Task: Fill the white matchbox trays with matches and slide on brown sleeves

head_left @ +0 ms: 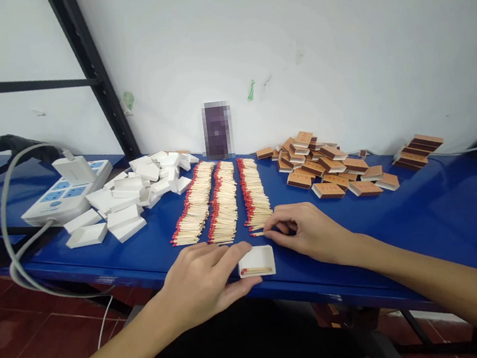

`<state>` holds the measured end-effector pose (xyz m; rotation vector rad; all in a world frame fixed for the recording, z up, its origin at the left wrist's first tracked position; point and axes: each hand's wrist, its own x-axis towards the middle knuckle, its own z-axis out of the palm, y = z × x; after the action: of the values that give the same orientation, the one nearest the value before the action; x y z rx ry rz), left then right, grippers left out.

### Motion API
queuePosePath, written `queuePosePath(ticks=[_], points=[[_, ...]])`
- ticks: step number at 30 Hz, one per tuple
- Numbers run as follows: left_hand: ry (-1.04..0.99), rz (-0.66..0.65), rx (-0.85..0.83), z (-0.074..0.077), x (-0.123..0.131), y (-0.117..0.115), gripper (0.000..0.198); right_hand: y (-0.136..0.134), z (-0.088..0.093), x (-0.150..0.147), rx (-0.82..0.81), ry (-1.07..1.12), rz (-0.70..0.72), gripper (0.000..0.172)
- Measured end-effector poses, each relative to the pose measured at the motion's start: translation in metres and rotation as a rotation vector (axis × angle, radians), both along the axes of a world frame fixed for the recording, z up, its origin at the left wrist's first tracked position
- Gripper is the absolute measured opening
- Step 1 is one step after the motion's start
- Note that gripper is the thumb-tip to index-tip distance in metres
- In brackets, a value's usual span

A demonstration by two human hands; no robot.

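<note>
My left hand (209, 280) grips a white matchbox tray (256, 255) by its left end, between thumb and forefinger, near the table's front edge. A few red-headed matches (256, 270) lie along the near side inside it. My right hand (302, 230) pinches the plain end of a match (257, 234) at the near end of the right row of matches (255, 191). Two more match rows, a middle one (222, 198) and a left one (195, 201), run alongside, red heads to the left.
White trays (124, 195) lie heaped at the left beside a power strip (68, 192) with a plugged-in charger (74, 170) and looping cable (9, 228). Orange-brown matchbox sleeves (323, 163) are piled at the right, with another stack (419, 152) farther right. A blurred dark object (217, 129) stands against the wall.
</note>
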<state>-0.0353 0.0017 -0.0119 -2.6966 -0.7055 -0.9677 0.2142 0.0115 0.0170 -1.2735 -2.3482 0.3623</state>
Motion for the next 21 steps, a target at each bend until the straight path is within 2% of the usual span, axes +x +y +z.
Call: queuePosePath(ticks=[3, 7, 9, 14, 21], points=[[0.006, 0.005, -0.066, 0.003, -0.001, -0.001, 0.033, -0.004, 0.006, 0.002, -0.063, -0.094, 0.066, 0.015], [0.045, -0.018, -0.331, 0.011, -0.004, -0.002, 0.031, -0.01, 0.011, 0.005, -0.057, -0.193, 0.104, 0.015], [0.053, -0.009, -0.406, 0.012, -0.004, -0.003, 0.03, -0.012, 0.013, 0.006, -0.031, -0.201, 0.095, 0.014], [-0.001, 0.087, -0.404, 0.009, 0.0, -0.004, 0.029, -0.018, 0.012, 0.001, 0.048, -0.092, 0.124, 0.012], [-0.038, 0.077, -0.29, 0.006, 0.002, -0.004, 0.026, -0.024, 0.002, -0.012, 0.087, -0.069, 0.219, 0.015]])
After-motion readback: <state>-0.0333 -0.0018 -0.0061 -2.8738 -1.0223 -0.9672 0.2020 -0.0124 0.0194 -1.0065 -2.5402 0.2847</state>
